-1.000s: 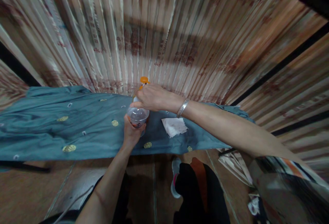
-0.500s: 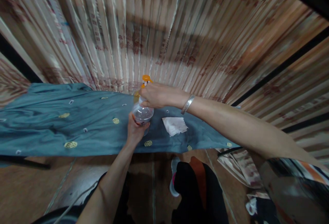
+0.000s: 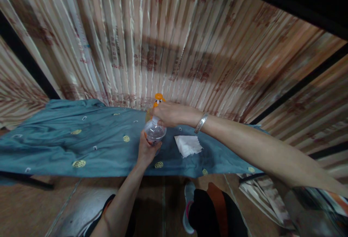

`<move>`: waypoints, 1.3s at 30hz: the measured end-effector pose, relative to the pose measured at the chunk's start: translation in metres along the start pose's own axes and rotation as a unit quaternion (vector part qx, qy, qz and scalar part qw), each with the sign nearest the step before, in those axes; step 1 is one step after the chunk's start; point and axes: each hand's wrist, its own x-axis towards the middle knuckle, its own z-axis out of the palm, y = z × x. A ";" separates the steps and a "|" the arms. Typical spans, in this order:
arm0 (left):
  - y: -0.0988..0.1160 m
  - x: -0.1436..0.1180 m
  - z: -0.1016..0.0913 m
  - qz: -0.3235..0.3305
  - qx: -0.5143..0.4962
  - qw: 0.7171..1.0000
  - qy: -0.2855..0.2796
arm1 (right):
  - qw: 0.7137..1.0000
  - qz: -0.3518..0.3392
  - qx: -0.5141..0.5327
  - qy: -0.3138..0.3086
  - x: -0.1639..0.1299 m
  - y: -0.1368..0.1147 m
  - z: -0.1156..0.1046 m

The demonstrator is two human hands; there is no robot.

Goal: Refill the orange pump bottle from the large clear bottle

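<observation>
A clear plastic bottle [image 3: 154, 132] stands tilted slightly over the blue cloth, with my left hand [image 3: 146, 149] wrapped round its body. My right hand [image 3: 166, 113], a silver bracelet at its wrist, is closed at the top of the bottle's neck. Whatever its curled fingers grip there, perhaps a cap, is hidden. Just behind this hand stands a second bottle with an orange top [image 3: 158, 96] and a yellowish body, partly covered by the hand. A folded white tissue [image 3: 188, 145] lies on the cloth to the right of the clear bottle.
Blue cloth [image 3: 103, 150] with yellow pineapple prints covers a narrow table. A pleated, patterned curtain [image 3: 130, 48] hangs behind it, with dark metal bars [image 3: 296, 84] at the sides. Below are a tiled floor [image 3: 152, 200], my legs and a bag [image 3: 261, 197] at right.
The view has tilted, so everything sits lower in the picture. My right hand has shifted slightly off the clear bottle's neck, which shows more now. The left hand keeps its hold.
</observation>
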 end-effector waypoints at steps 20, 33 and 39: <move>-0.007 0.000 0.002 0.010 -0.013 1.000 0.024 | 0.997 -0.030 0.052 0.039 -0.001 0.017 -0.010; 0.006 0.000 -0.003 -0.020 0.003 1.000 0.012 | 0.761 0.322 0.540 0.158 -0.146 0.042 0.216; 0.009 0.002 -0.006 -0.013 -0.001 1.000 0.008 | 0.684 0.514 0.460 0.238 -0.203 0.091 0.297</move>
